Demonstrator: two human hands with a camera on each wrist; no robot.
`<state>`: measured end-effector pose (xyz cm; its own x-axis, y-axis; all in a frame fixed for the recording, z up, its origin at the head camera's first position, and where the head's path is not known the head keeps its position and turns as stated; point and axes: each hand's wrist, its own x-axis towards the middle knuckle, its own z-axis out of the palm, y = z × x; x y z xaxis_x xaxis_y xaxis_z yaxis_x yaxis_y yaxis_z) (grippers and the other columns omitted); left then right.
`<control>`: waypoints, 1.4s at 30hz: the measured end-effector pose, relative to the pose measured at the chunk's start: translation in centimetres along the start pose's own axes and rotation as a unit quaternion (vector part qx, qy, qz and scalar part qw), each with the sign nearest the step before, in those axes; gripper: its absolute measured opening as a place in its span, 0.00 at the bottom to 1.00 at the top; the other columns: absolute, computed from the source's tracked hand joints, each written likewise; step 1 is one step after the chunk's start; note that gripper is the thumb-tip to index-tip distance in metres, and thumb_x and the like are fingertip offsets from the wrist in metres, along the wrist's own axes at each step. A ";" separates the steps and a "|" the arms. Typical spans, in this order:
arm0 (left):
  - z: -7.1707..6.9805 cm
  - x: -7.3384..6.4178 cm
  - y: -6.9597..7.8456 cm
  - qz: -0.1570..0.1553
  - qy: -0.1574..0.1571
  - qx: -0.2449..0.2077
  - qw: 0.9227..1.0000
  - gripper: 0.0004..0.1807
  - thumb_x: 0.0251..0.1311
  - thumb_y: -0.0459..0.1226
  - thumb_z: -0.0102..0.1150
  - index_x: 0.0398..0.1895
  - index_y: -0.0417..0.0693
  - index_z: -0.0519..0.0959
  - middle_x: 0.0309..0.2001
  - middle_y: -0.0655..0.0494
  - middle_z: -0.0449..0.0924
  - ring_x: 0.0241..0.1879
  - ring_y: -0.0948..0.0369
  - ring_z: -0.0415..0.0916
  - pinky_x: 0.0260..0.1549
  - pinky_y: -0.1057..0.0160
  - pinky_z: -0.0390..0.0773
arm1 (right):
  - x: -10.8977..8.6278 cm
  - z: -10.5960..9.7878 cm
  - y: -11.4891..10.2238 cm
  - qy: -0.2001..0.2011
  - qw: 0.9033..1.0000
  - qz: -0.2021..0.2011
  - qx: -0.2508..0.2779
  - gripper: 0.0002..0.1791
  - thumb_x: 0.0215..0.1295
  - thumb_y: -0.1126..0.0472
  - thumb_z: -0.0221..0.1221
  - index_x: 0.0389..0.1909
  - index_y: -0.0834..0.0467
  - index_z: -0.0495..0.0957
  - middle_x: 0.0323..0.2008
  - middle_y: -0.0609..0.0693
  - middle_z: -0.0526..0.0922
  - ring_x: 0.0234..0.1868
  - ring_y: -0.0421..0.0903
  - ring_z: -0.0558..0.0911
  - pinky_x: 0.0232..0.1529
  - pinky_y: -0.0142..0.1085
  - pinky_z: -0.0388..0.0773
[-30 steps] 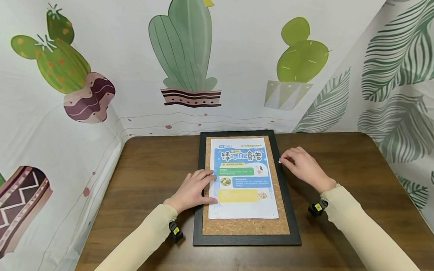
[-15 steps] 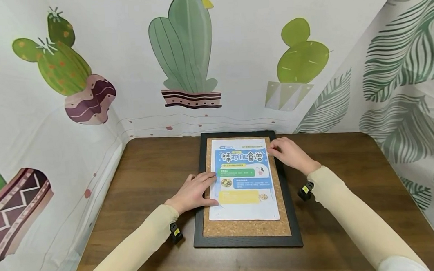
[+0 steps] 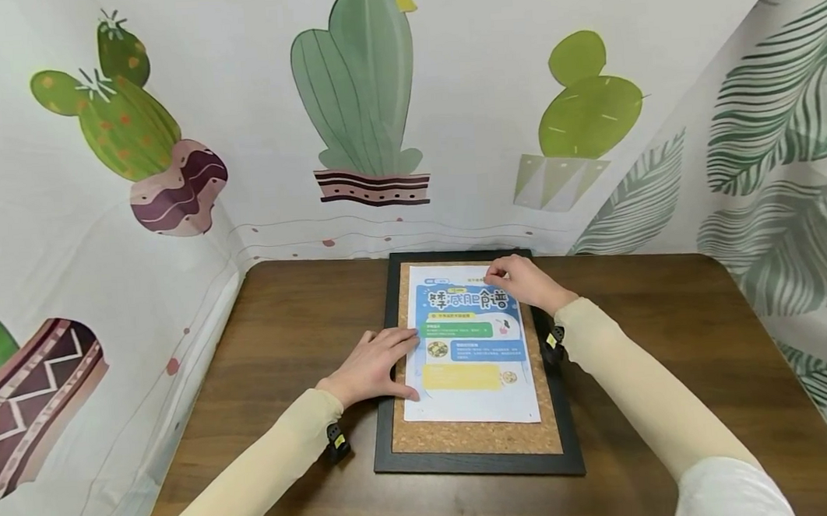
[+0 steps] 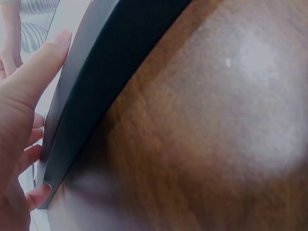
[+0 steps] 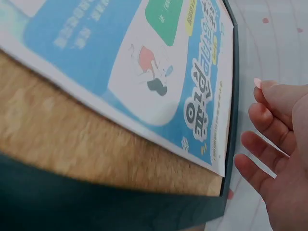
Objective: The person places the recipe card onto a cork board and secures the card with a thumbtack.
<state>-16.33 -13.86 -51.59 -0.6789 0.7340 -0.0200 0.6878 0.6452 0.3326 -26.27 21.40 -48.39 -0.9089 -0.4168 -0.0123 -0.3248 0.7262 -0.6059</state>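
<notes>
A printed sheet of paper [image 3: 473, 407] with a blue, green and yellow design lies on a black-framed cork board [image 3: 479, 438] on the table. My left hand [image 3: 373, 367] rests over the board's left edge, its thumb and fingertips on the sheet's left margin. In the left wrist view that thumb [image 4: 45, 60] lies across the black frame [image 4: 82, 96]. Over the sheet's upper right part is my right hand [image 3: 523, 281], thumb and forefinger pinched together. A small pale pink thing [image 5: 258, 83] shows at their tips; its kind is too small to tell. The other fingers are loosely bent.
The brown wooden table [image 3: 304, 310] extends on both sides of the board. Behind it hangs a white cloth backdrop [image 3: 477, 130] printed with cacti and leaves, meeting the table's back edge. A small black camera is strapped to each wrist.
My right hand has moved left from beside the board's right edge to over the sheet's upper right. My left hand stays at the left edge, its thumb slightly lower.
</notes>
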 end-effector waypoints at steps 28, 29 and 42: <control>-0.1 0.1 0.1 -0.001 -0.007 0.003 1.000 0.53 0.55 0.67 0.69 0.78 0.46 0.68 0.77 0.51 0.65 0.75 0.51 0.61 0.62 0.45 0.66 | 5.2 3.7 -3.2 -0.019 0.992 0.053 0.116 0.16 0.81 0.53 0.56 0.47 0.60 0.85 0.40 0.56 0.84 0.35 0.47 0.74 0.43 0.42 0.70; -0.1 0.1 0.1 0.001 -0.006 0.004 1.000 0.53 0.55 0.67 0.69 0.78 0.46 0.68 0.77 0.51 0.65 0.75 0.51 0.61 0.62 0.45 0.66 | 5.4 3.8 -3.2 -0.021 0.991 0.053 0.119 0.16 0.81 0.52 0.55 0.48 0.61 0.85 0.40 0.56 0.83 0.35 0.48 0.74 0.43 0.42 0.70; 0.0 0.0 -0.1 0.007 -0.006 0.006 1.000 0.52 0.57 0.67 0.68 0.78 0.46 0.68 0.77 0.51 0.65 0.75 0.52 0.61 0.62 0.45 0.66 | 7.2 5.2 -4.6 -0.029 0.989 0.067 0.130 0.16 0.81 0.53 0.56 0.46 0.61 0.86 0.42 0.55 0.84 0.32 0.46 0.71 0.41 0.42 0.69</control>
<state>-16.36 -13.93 -51.60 -0.6669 0.7447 -0.0263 0.6998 0.6380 0.3215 -30.00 12.20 -49.80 -0.9206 -0.3615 -0.1477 -0.1165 0.6154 -0.7796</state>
